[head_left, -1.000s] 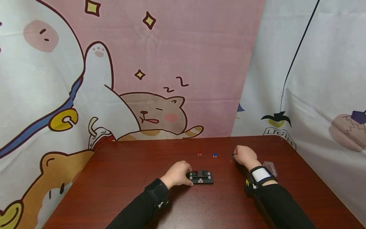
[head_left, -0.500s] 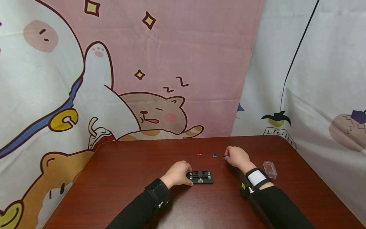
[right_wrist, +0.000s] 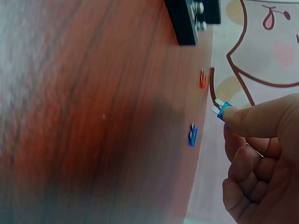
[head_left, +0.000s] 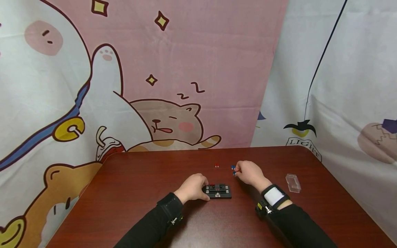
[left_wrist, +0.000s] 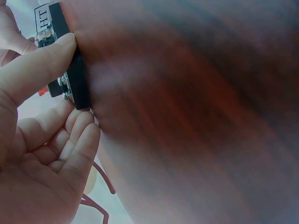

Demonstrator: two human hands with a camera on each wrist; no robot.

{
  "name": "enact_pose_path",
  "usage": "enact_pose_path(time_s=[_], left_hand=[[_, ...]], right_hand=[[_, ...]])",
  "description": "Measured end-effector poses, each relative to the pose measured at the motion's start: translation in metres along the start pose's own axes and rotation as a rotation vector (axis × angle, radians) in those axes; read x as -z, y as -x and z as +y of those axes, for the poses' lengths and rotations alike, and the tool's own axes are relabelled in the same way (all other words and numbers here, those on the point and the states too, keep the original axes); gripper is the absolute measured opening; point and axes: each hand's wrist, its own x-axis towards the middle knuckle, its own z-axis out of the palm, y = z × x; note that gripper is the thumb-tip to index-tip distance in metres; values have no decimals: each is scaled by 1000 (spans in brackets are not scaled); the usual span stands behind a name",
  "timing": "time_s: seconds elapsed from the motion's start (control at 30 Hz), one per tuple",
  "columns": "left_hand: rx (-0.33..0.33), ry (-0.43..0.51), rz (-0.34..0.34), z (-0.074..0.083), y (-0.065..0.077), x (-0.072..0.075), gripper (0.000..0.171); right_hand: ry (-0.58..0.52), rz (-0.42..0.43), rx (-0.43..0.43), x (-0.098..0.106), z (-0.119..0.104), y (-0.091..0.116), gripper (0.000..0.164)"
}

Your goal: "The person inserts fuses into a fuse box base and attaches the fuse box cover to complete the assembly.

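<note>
My left hand grips the left end of a black fuse block lying on the table, thumb at the near side and fingers at the far side. Metal screw terminals and a bit of red show on the block. Up and to the right of it, my right hand pinches a blue blade fuse between thumb and finger, its two metal prongs pointing away from the fingertips. Another blue blade fuse lies on the table close by. Left of that lies a red blade fuse.
A small clear plastic box stands on the right side of the brown wooden table. Behind the table's far edge hangs a printed cloth with cartoon animals.
My right hand has moved left with the blue blade fuse, from near the plastic box toward the fuse block, uncovering the box. The left hand has stayed on the block.
</note>
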Motion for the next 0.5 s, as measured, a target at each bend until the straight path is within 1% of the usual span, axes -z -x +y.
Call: enact_pose_path(time_s=[0.37, 0.5], left_hand=[[-12, -7, 3, 0, 0, 1, 47], [-8, -7, 0, -1, -1, 1, 47]], right_hand=[[-18, 13, 108, -3, -23, 6, 14], [-15, 18, 134, -5, -30, 9, 14]])
